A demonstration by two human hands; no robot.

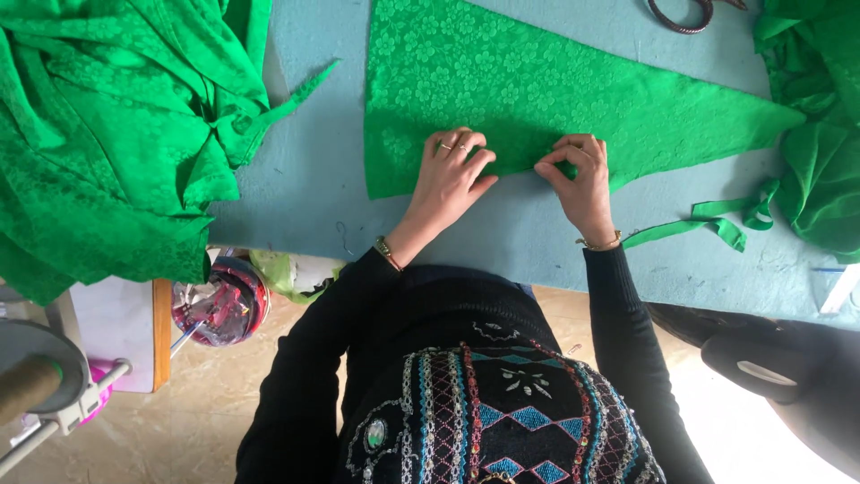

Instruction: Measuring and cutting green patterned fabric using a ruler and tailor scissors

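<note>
A triangular piece of green flower-patterned fabric (502, 90) lies flat on the blue table (305, 179). My left hand (451, 175), with rings on two fingers, pinches the fabric's near edge. My right hand (580, 184) pinches the same edge a little to the right. Both hands grip the lower hem, fingertips close together. The fabric's point reaches toward the right.
A big heap of the same green cloth (107, 134) covers the table's left end. More green cloth (820, 134) and a loose green strip (717, 220) lie at the right. Scissor handles (685, 13) show at the top edge. A thread spool (27, 385) stands lower left.
</note>
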